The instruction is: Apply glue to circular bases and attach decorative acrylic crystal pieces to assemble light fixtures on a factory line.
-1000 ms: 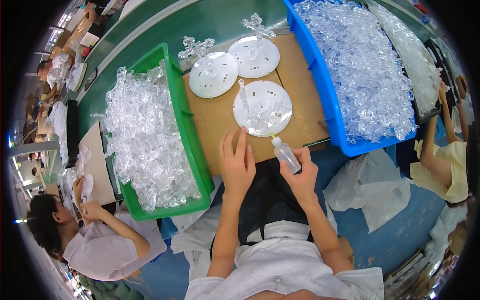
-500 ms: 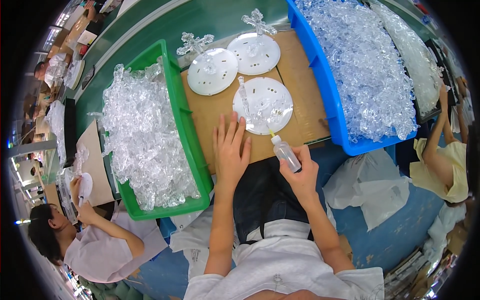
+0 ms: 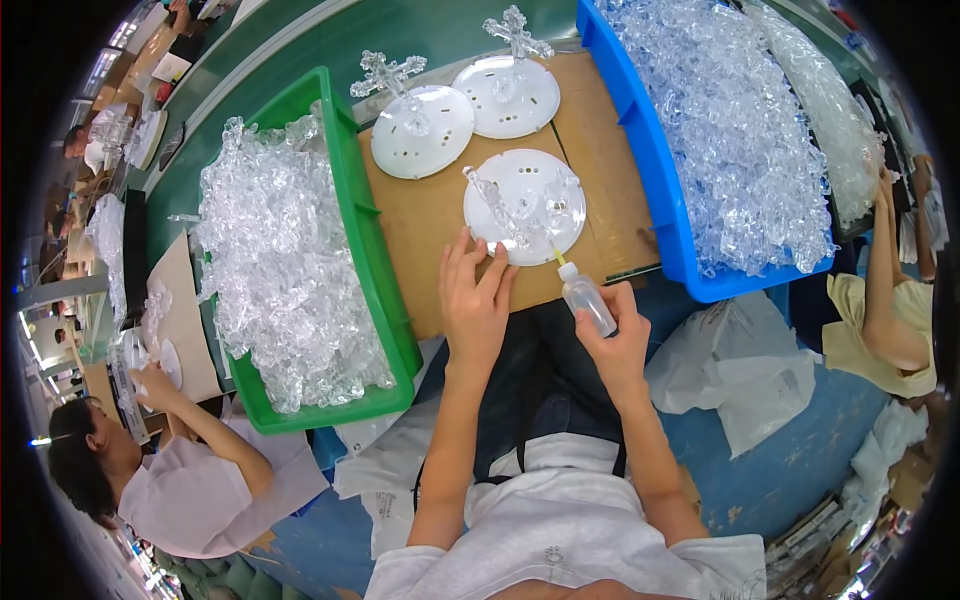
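My right hand (image 3: 617, 343) is wrapped round a small clear squeeze bottle (image 3: 588, 303), whose thin yellow tip points at the near edge of a round white disc (image 3: 545, 170). On that disc lies a clear plastic cross-shaped piece (image 3: 497, 203), its long arm slanting to the upper left. My left hand (image 3: 478, 305) has its fingers stretched out at the disc's near left edge; whether they touch the disc or the clear piece is hard to tell. Farther back are two more white discs (image 3: 395, 150) (image 3: 485, 110), each bearing an upright clear cross (image 3: 388, 78) (image 3: 517, 35).
Brown cardboard (image 3: 610, 190) covers the work surface. A green bin (image 3: 372, 270) of clear plastic pieces stands left, a blue bin (image 3: 660, 215) of similar pieces right. Co-workers sit at far left (image 3: 190, 480) and far right (image 3: 890, 320). A plastic bag (image 3: 735, 370) lies low on the right.
My left hand has moved right to the disc's edge. The near disc has turned and the clear piece's long arm leans farther left. The bottle has shifted slightly right and nearer me.
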Motion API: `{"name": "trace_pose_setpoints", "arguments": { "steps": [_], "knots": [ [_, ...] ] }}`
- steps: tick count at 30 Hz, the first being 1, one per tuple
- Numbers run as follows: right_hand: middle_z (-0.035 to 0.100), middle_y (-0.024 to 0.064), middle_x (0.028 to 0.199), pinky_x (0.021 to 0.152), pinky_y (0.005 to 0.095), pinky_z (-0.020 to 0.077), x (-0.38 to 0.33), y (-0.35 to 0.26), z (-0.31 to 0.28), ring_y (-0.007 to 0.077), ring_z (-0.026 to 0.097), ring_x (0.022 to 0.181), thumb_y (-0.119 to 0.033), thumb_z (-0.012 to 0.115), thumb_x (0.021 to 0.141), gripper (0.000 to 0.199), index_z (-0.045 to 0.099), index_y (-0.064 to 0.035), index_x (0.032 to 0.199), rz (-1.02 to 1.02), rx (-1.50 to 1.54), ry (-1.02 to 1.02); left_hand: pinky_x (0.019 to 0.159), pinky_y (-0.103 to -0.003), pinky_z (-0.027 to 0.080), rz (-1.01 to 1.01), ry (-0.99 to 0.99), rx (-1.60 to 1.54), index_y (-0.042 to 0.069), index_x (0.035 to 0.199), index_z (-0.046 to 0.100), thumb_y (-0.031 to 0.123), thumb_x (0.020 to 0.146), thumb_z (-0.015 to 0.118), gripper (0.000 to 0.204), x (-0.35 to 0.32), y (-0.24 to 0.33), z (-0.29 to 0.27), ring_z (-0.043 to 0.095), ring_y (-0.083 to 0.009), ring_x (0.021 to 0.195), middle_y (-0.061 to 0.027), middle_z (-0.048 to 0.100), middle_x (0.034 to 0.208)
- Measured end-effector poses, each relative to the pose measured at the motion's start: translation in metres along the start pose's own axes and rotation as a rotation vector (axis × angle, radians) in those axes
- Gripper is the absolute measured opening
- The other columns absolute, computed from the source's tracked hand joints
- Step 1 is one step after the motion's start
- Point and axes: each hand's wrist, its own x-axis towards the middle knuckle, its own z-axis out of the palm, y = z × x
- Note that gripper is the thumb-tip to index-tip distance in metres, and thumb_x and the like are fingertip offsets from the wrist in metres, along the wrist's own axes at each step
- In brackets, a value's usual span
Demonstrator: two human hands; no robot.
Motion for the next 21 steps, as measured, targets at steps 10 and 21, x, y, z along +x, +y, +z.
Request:
{"name": "trace_pose_setpoints", "arguments": {
  "steps": [10, 21],
  "knots": [
    [0.064, 0.0098, 0.074, 0.063, 0.0246, 0.0464, -0.013, -0.003, 0.003, 0.0102, 0.058, 0.066, -0.013, 0.067, 0.079, 0.025, 0.053, -0.0008, 0.095, 0.033, 0.083, -0.031, 0.096, -0.049, 0.043, -0.02, 0.015, -0.003, 0.003, 0.099, 0.068, 0.011, 0.076, 0.073, 0.025, -0.003, 0.004, 0.003, 0.056, -0.033, 0.112, -0.0142, 0.061, 0.098],
    [0.063, 0.0081, 0.073, 0.061, 0.023, 0.0449, -0.019, -0.004, 0.019, 0.0076, 0.056, 0.065, -0.012, 0.066, 0.08, 0.025, 0.053, 0.0002, 0.097, -0.004, 0.123, -0.015, 0.095, -0.05, 0.044, -0.029, 0.039, -0.011, 0.003, 0.097, 0.069, 0.012, 0.075, 0.075, 0.025, -0.005, 0.007, 0.004, 0.057, -0.0331, 0.11, -0.0142, 0.06, 0.096]
  ]
}}
